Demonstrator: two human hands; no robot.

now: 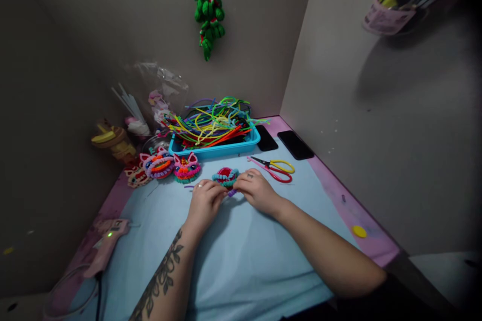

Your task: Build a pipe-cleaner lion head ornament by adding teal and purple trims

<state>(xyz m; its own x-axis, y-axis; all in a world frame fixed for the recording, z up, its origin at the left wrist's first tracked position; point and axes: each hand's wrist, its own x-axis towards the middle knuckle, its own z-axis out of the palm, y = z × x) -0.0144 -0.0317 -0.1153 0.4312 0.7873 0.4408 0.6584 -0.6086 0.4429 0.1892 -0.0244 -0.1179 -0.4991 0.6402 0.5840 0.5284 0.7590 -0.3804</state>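
Observation:
Between my two hands is a small pipe-cleaner figure [226, 176], teal around a red middle, with a coiled purple pipe cleaner [232, 192] at its near edge. My left hand [207, 198] pinches its lower left side, fingers closed. On the right side my right hand [258, 189] grips it, fingertips bent around the teal edge. A short purple end [189, 187] sticks out left of my left hand. Finished-looking pipe-cleaner heads, one pink and orange [187, 168] and one lilac [157, 163], stand just beyond my left hand. My fingertips partly hide the piece.
A blue tray [214, 151] heaped with coloured pipe cleaners stands at the back. Scissors [276, 168] lie right of my right hand, near two black phones [295, 145] [267, 138]. At left rests a pink glue gun [107, 246] with a green light; a yellow disc [359, 231] lies right.

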